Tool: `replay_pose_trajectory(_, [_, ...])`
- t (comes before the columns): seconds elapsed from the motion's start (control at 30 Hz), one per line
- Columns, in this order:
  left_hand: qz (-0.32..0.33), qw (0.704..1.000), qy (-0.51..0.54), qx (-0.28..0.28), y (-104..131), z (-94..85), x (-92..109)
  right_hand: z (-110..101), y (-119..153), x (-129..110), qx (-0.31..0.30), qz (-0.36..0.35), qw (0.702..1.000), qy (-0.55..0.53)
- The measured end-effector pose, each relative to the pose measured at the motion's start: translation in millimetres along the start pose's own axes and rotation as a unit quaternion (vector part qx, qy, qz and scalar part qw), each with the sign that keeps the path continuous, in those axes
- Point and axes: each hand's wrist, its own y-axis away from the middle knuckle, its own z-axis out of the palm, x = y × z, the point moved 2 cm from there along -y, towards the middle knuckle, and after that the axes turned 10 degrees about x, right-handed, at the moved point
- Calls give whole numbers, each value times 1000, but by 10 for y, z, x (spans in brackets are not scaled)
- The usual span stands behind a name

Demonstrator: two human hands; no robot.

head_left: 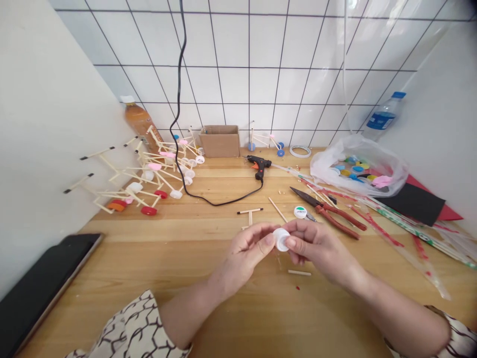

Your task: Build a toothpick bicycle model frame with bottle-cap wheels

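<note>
A white round bottle cap (281, 239) is held between both hands above the front middle of the wooden table. My left hand (250, 252) pinches its left side with thumb and fingers. On the right side, my right hand (312, 244) grips the same cap, thumb over its face. A short wooden stick (299, 272) lies just below the hands. Behind them are a T-shaped stick piece (250, 214) with dark ends, a longer loose stick (278, 209) and a white cap with a green mark (300, 212).
Stick-and-cap models (149, 174) crowd the left. A glue gun (259, 165) with a black cord and a cardboard box (220, 141) stand behind. Red-handled pliers (328, 211), plastic strips and a bag of caps (357, 166) lie right. A black flat object (48, 288) is front left.
</note>
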Motion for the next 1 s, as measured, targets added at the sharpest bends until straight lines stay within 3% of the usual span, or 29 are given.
replay_pose_trajectory(0.17, [206,968,-141,-12,-10,-46,102,6,-32,65,-15,118,989,-89])
replay_pose_trajectory(0.23, [235,956,-172,-22,-1,-34,126,41,-18,75,-25,147,983,-105])
replay_pose_trajectory(0.3, [210,964,-160,-23,-1,-29,136,72,-4,76,-27,166,980,-111])
replay_pose_trajectory(0.47, [49,998,-17,-37,-37,-40,99,88,10,58,-15,182,972,-148])
replay_pose_trajectory(0.57, [17,999,23,-46,-58,-42,69,89,23,58,-30,190,969,-153])
replay_pose_trajectory(0.73, [21,997,-22,-75,-43,-26,79,108,39,81,-49,189,973,-124])
replay_pose_trajectory(0.87, [99,975,-178,-91,-15,-24,150,122,35,113,-45,202,974,-97])
replay_pose_trajectory(1.0, [144,957,-227,-109,-4,-30,178,140,53,114,-49,189,977,-89])
